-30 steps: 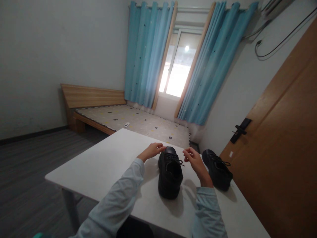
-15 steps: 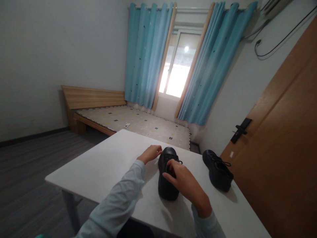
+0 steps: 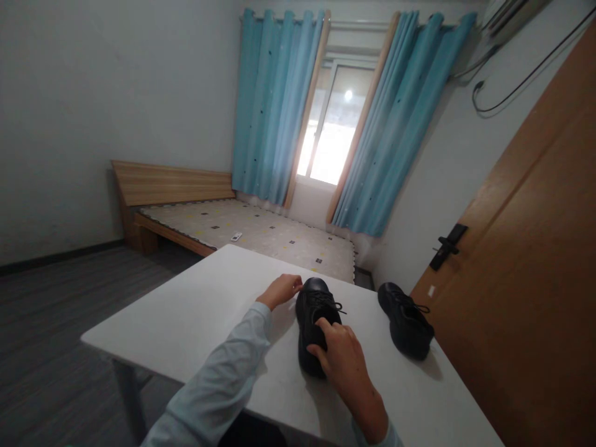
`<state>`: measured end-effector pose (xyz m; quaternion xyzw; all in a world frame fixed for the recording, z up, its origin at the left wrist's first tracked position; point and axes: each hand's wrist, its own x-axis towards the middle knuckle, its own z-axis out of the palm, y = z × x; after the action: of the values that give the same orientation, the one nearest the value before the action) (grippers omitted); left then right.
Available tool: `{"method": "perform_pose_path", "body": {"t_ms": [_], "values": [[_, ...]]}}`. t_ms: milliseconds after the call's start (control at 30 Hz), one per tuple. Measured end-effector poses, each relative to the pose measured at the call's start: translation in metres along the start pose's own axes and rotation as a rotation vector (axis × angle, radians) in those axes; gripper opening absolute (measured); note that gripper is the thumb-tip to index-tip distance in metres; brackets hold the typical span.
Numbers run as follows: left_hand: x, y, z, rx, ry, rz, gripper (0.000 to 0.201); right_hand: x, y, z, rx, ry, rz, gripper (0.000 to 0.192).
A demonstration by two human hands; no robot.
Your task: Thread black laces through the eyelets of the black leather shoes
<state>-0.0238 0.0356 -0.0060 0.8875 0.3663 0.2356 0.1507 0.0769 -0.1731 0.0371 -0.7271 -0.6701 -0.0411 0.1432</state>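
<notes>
Shifted back onto the glossy black laced shoe (image 3: pixel 316 323), right hand (image 3: pixel 342 360) fingers grip its heel; left hand (image 3: pixel 279 290) pinches the toe.

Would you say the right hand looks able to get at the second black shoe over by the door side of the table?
Probably yes: the right hand rests on the near shoe, and only bare table lies between it and the second shoe.

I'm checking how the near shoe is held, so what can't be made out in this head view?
- Right hand covers the rear opening of the near shoe; its grip is hidden.
- Left hand fingertips at the toe: contact too small to tell.
- Laces: knot state too dark.
- Far shoe: inside unseen.
</notes>
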Motion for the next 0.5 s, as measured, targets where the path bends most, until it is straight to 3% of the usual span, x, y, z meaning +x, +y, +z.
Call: {"method": "perform_pose_path", "body": {"t_ms": [233,500], "values": [[-0.001,0.002,-0.002,0.017,0.037,-0.076,0.019,0.006,0.016,-0.012,-0.049,0.034,-0.019,0.026],[-0.004,0.006,-0.006,0.039,0.012,-0.09,0.019,0.022,0.074,-0.022,-0.149,0.162,0.046,0.025]]}}
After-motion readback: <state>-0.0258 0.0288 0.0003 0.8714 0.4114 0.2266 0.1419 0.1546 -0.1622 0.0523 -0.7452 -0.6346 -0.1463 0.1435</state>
